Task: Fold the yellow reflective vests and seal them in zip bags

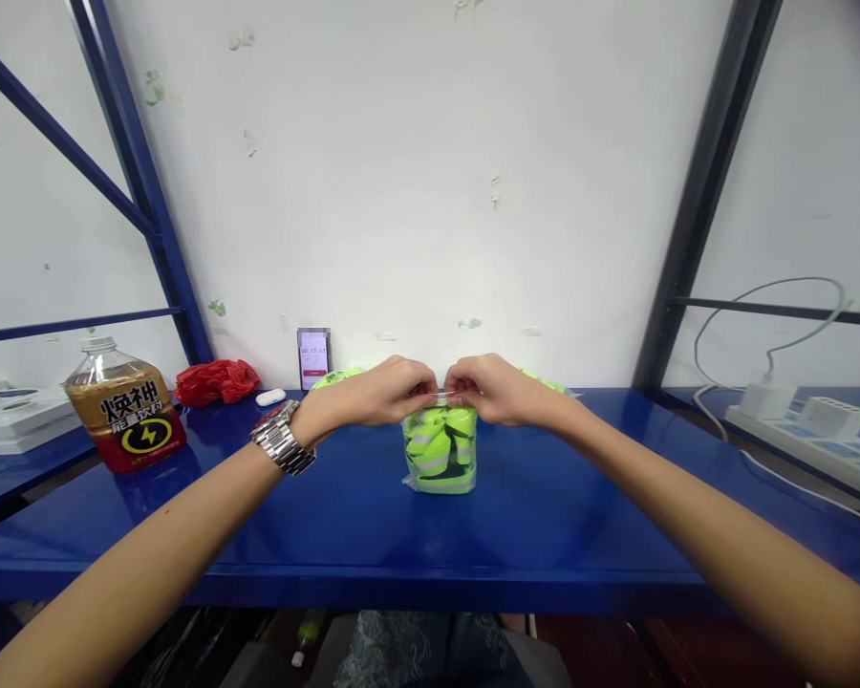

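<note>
A clear plastic bag packed with folded neon-green fabric and silvery reflective strips stands upright near the middle of the blue table. At its top edge, my left hand pinches the left corner, with a metal watch on that wrist. My right hand pinches the same edge on the right, close to the left one. Both sets of fingertips are closed on the plastic. Behind my hands, more neon-green material shows in part on the left, and another green piece on the right.
On the left stand a large drink bottle, a red plastic bag, a small white case and a phone leaning on the wall. A power strip with chargers and cables lies at the right. Blue posts flank the table.
</note>
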Demonstrator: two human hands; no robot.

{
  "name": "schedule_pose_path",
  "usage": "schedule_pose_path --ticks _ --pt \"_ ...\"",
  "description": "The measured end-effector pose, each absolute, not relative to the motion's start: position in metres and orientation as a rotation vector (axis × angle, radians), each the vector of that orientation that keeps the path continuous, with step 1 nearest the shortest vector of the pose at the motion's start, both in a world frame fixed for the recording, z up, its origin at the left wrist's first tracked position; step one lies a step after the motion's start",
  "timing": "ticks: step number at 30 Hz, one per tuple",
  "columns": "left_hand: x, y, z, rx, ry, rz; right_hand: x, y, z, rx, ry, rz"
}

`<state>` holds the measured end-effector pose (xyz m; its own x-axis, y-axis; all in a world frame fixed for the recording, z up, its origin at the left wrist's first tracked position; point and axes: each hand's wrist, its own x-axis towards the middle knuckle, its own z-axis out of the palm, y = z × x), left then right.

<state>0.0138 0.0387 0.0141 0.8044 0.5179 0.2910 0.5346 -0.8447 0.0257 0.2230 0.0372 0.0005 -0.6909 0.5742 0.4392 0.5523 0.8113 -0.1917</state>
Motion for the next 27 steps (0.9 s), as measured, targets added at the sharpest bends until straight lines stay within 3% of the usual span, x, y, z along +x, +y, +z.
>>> schedule_pose_path --ticks 16,27 --pt "0.016 0.036 0.010 -2.856 -0.834 -0.456 0.214 0.038 -0.005 -0.934 -2.388 -0.048" --pt "0.021 0.030 0.003 -2.796 -0.704 -0.502 0.196 0.035 -0.020 -1.141 -2.167 -0.333"
